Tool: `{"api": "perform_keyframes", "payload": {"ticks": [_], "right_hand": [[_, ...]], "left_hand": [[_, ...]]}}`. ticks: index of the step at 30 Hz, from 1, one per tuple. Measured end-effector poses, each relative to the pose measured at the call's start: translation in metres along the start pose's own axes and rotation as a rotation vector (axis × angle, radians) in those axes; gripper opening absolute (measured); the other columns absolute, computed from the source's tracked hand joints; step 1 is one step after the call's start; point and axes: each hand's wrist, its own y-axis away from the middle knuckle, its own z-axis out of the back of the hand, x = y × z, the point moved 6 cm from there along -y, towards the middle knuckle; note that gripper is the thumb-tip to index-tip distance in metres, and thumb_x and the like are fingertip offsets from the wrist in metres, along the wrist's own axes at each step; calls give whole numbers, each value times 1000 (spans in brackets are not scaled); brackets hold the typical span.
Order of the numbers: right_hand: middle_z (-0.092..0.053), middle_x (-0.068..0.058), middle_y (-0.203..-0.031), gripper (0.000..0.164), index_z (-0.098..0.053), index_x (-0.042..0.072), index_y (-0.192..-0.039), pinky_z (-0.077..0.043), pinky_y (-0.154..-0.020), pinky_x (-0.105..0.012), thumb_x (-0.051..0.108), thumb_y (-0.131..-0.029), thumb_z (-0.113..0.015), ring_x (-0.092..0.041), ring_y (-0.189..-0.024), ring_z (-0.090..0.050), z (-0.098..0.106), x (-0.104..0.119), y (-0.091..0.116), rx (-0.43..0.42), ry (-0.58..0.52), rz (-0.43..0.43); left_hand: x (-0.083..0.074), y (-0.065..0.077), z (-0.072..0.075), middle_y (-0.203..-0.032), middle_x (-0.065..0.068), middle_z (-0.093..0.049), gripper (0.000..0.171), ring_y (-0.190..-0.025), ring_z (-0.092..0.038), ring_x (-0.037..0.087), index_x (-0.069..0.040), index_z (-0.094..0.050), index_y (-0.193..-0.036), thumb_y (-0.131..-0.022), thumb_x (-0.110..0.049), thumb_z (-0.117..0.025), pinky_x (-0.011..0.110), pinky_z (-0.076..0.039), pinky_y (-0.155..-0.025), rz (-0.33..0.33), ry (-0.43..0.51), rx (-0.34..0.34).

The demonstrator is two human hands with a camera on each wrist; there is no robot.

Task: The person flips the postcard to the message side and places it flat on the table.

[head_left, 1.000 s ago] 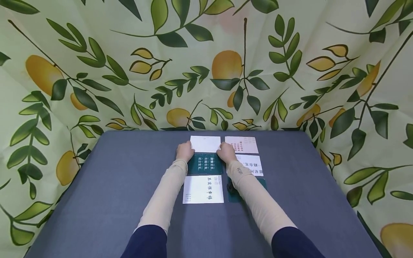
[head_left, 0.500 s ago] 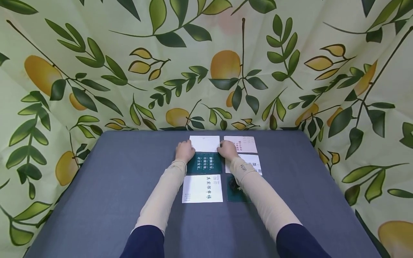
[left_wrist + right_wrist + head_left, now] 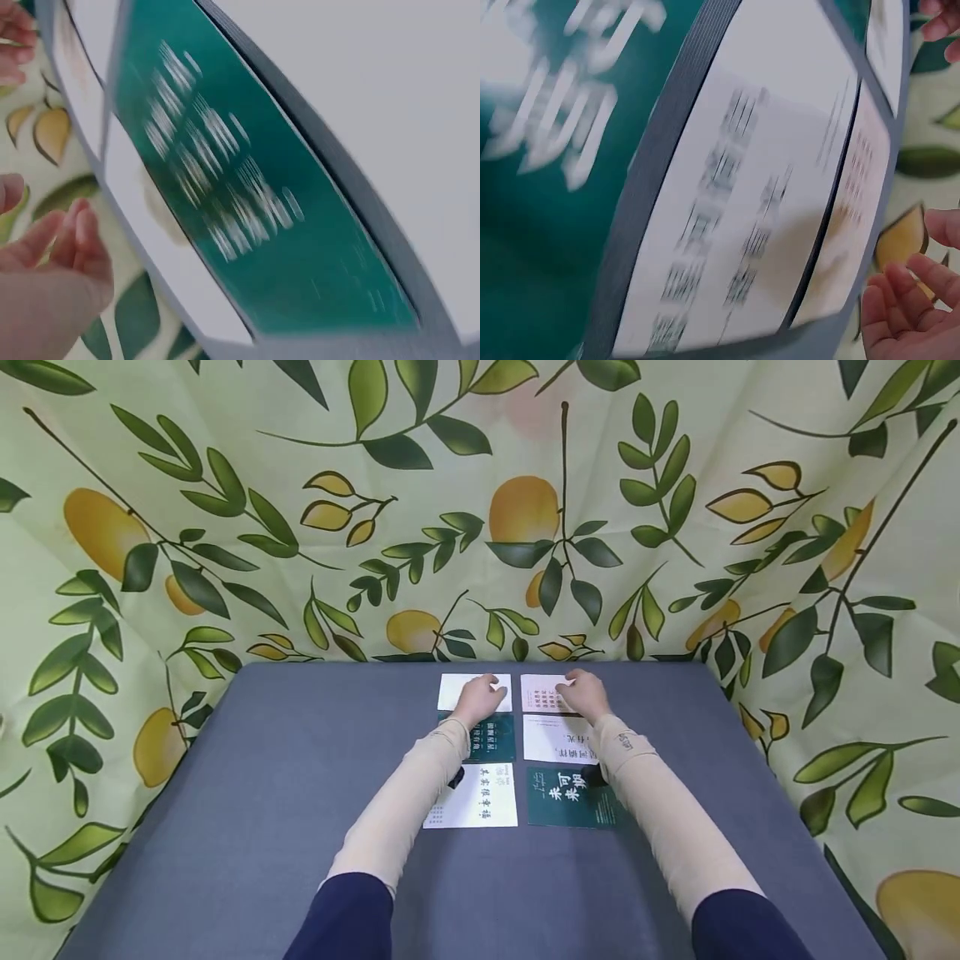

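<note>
My left hand (image 3: 478, 702) hovers over the far left white card (image 3: 453, 693) and the green card (image 3: 493, 739) below it. In the left wrist view that hand's fingers (image 3: 84, 240) are loosely bent with nothing between them. My right hand (image 3: 588, 696) is over the right edge of the pinkish card with red writing (image 3: 546, 693). Its fingers (image 3: 901, 289) are relaxed and hold nothing in the right wrist view. A white card with dark characters (image 3: 555, 739) lies just nearer, partly covered by the right wrist.
Nearest me are a white card (image 3: 472, 797) on the left and a dark green card (image 3: 566, 802) on the right. The cards lie flat in two columns on a grey-blue table (image 3: 315, 777). A leaf-and-fruit patterned cloth (image 3: 450, 568) hangs behind and at the sides.
Both hands have come away from the middle cards' edges. The left hand has moved right and up over the cards, the right hand farther right. The cards have stayed in their rows.
</note>
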Motion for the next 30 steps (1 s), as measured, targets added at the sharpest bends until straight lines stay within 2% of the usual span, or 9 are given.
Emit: {"api": "perform_keyframes", "payload": {"ticks": [2, 6, 9, 12, 16, 18, 22, 30], "right_hand": [[-55, -25, -125, 46, -47, -6, -130, -41, -100, -47, 22, -93, -48, -37, -115, -52, 7, -11, 0, -10, 8, -25], [-53, -26, -126, 47, -47, -7, -129, -40, -100, -47, 22, -93, -48, -38, -115, -50, 14, -27, 2, -10, 2, -73], [-52, -27, -128, 47, -47, -8, -128, -41, -99, -47, 23, -93, -48, -39, -116, -50, 16, -37, 5, -18, -43, -108], [-49, -27, -131, 48, -45, -7, -130, -40, -100, -48, 24, -94, -48, -39, -119, -48, 15, -48, 8, -21, -105, -154], [-45, -26, -136, 51, -41, -7, -134, -37, -104, -49, 25, -95, -46, -39, -123, -45, 12, -62, 12, -10, -137, -209], [-43, -27, -137, 52, -39, -7, -135, -37, -105, -49, 25, -95, -46, -39, -124, -44, 10, -66, 13, -11, -149, -226], [-44, -27, -137, 52, -39, -7, -135, -37, -104, -50, 25, -94, -45, -39, -123, -44, 8, -70, 13, -25, -186, -244], [-43, -29, -137, 51, -39, -9, -135, -36, -105, -49, 14, -91, -47, -40, -124, -44, 12, -71, 14, -23, -249, -265]], "left_hand": [[-5, 0, -11, -130, 19, -56, 46, -122, -53, 31, 1, -47, -134, -99, -29, -39, 41, -42, -102, 27, 129, 74], [-9, 1, -30, -150, 16, -32, 58, -139, -31, 31, -3, -28, -146, -102, -40, -22, 38, -27, -114, 115, 468, 210], [-10, 1, -39, -154, 20, -19, 64, -143, -22, 33, -3, -15, -149, -101, -46, -13, 37, -21, -117, 174, 685, 259], [-12, 1, -45, -155, 23, -11, 69, -144, -15, 34, -3, -8, -150, -100, -50, -10, 38, -16, -119, 211, 829, 258], [-15, 4, -56, -155, 26, -5, 73, -145, -9, 36, -3, -2, -150, -98, -54, -10, 39, -14, -119, 243, 944, 275], [-15, 5, -61, -155, 26, -5, 74, -145, -8, 37, -4, -1, -150, -98, -56, -10, 40, -13, -119, 256, 972, 288], [-13, 6, -65, -155, 26, -5, 75, -145, -8, 36, -4, 0, -150, -97, -57, -10, 40, -13, -119, 264, 980, 295], [-10, 1, -62, -153, 28, -13, 76, -142, -20, 37, -3, -9, -150, -97, -58, -16, 38, -25, -115, 323, 991, 224]]}}
